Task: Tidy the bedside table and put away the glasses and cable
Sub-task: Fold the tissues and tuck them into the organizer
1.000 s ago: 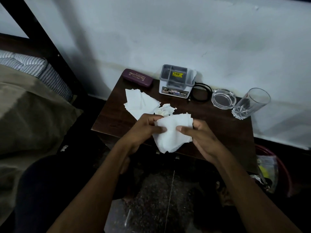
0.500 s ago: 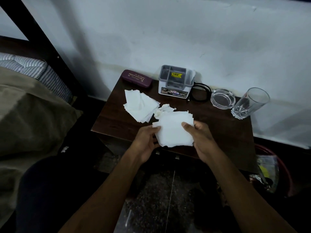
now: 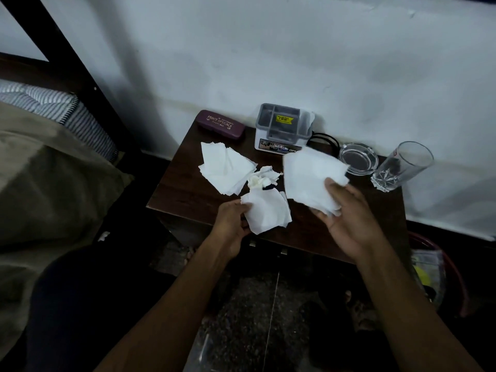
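Observation:
A dark wooden bedside table (image 3: pixel 188 189) stands against the wall. My right hand (image 3: pixel 346 210) pinches a stack of white tissues (image 3: pixel 308 175) lifted above the table's middle. My left hand (image 3: pixel 233 218) grips a smaller tissue bundle (image 3: pixel 268 213) at the front edge. More flat tissues (image 3: pixel 225 167) and a crumpled one (image 3: pixel 261 178) lie on the table. A maroon glasses case (image 3: pixel 221 124) lies at the back left. A black cable (image 3: pixel 323 139) is coiled behind the grey organiser box (image 3: pixel 283 130).
A glass ashtray (image 3: pixel 358 158) and a tall drinking glass (image 3: pixel 402 167) sit at the table's back right. A red bin (image 3: pixel 440 277) with a plastic liner stands on the floor at the right. The bed (image 3: pixel 48 183) lies to the left.
The tissues held together by both hands have been split: my right hand has lifted the larger stack up and to the right, while my left hand keeps a smaller bundle at the front edge.

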`<state>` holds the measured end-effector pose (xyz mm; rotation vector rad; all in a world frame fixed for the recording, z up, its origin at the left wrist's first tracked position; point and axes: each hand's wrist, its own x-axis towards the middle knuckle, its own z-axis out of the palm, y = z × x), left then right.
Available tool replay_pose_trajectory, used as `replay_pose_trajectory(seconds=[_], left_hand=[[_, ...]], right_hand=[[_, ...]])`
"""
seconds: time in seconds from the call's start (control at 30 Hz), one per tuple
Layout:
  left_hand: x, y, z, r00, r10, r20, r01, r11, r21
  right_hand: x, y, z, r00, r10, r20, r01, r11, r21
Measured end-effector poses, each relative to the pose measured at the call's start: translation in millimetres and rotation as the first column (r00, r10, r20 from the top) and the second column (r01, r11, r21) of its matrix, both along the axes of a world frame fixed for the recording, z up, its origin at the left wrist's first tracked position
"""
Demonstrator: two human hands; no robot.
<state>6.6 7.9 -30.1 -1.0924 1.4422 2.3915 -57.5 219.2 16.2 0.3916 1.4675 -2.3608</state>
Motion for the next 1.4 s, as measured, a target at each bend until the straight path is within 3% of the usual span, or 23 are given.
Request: replay_pose_trajectory(seconds=[0.1,0.17,0.23,0.3,0.33,0.4,0.47,0.5,0.57,0.63,0.67,0.7,0.73,0.8,0.87,0.97,1.0,1.07,1.13,1.17,1.23,1.3,1.4], left_hand=[[4.0,-2.5,3.6,1.000,-0.019,0.001,0.019,0.999,-0.030],[0.5,4.5,11.4,1.000,-0.027,0.000,0.027,0.998,-0.052],[-3.3,9.6,23.8,0.997,0.023,0.077,-0.021,1.000,-0.021],[-5.8,7.1,25.0,0.994,0.041,0.101,-0.046,0.998,0.051],[-5.2,4.3,23.3,0.997,0.025,0.078,-0.033,0.995,0.094],[-2.6,1.1,18.8,0.998,0.010,0.065,-0.012,0.999,0.030],[0.1,2.7,14.6,0.999,-0.042,0.019,0.044,0.991,-0.124],[2.2,3.0,11.4,0.998,-0.054,-0.011,0.052,0.985,-0.164],[-0.3,2.2,17.9,0.991,-0.068,-0.114,0.056,0.992,-0.110],[-3.8,-4.7,30.6,0.972,-0.080,-0.221,0.078,0.997,-0.015],[-6.3,-8.1,38.2,0.961,-0.091,-0.263,0.101,0.994,0.028],[-7.8,-10.7,43.3,0.956,-0.104,-0.275,0.116,0.993,0.030],[-9.4,-11.9,45.0,0.954,-0.119,-0.275,0.125,0.992,0.005],[-10.9,-12.9,42.5,0.966,-0.115,-0.232,0.101,0.992,-0.072],[-11.3,-10.9,37.9,0.981,-0.090,-0.169,0.058,0.980,-0.189],[-18.9,-5.3,35.5,0.989,-0.106,-0.101,0.056,0.913,-0.404],[-22.9,-2.3,36.8,0.990,-0.116,-0.076,0.065,0.871,-0.486],[-31.1,5.2,41.4,0.991,-0.135,-0.015,0.091,0.743,-0.663],[-39.2,12.5,48.5,0.988,-0.152,0.041,0.127,0.621,-0.773],[-43.4,17.0,53.2,0.986,-0.156,0.057,0.140,0.596,-0.791],[-51.5,22.7,62.1,0.989,-0.139,0.050,0.130,0.652,-0.747],[-61.0,25.2,68.8,0.998,-0.065,-0.026,0.038,0.821,-0.570],[-71.7,22.4,77.3,0.998,-0.030,-0.055,0.008,0.928,-0.372]], right_hand=[[1.9,-23.3,-6.8,0.982,0.186,-0.028,-0.180,0.974,0.134],[3.1,-38.8,-15.2,0.944,0.324,-0.057,-0.286,0.893,0.349],[2.8,-47.9,-30.0,0.872,0.480,-0.095,-0.315,0.699,0.642],[2.0,-53.2,-38.6,0.804,0.588,-0.086,-0.223,0.433,0.873],[2.6,-54.1,-40.4,0.794,0.601,-0.085,-0.152,0.332,0.931],[3.4,-52.1,-42.9,0.810,0.580,-0.093,-0.067,0.247,0.967],[2.9,-46.4,-47.0,0.826,0.553,-0.111,-0.031,0.241,0.970],[3.3,-42.5,-48.7,0.840,0.524,-0.140,-0.018,0.286,0.958],[8.5,-37.0,-44.4,0.911,0.366,-0.191,-0.020,0.501,0.865],[18.3,-37.1,-28.4,0.975,0.201,-0.096,-0.120,0.837,0.533],[22.5,-38.2,-21.2,0.977,0.214,-0.020,-0.201,0.941,0.272],[26.9,-39.8,-13.6,0.964,0.265,0.011,-0.265,0.962,0.065],[29.3,-40.7,-7.7,0.954,0.301,0.006,-0.301,0.952,-0.054],[29.5,-45.0,1.6,0.943,0.330,-0.028,-0.331,0.939,-0.090],[25.9,-50.6,4.1,0.945,0.323,-0.057,-0.320,0.946,0.045],[14.0,-55.7,0.1,0.954,0.280,-0.105,-0.223,0.901,0.372],[9.9,-57.0,0.5,0.948,0.287,-0.142,-0.179,0.843,0.506],[0.4,-59.7,0.0,0.916,0.349,-0.197,-0.068,0.619,0.782],[-4.2,-66.7,3.5,0.870,0.438,-0.226,0.066,0.351,0.934],[-4.8,-70.7,4.9,0.844,0.483,-0.235,0.115,0.265,0.957],[-3.6,-78.4,9.8,0.792,0.551,-0.262,0.171,0.212,0.962],[0.7,-82.8,11.7,0.746,0.597,-0.295,0.156,0.275,0.949],[5.4,-83.4,12.2,0.714,0.618,-0.330,0.119,0.357,0.926]])
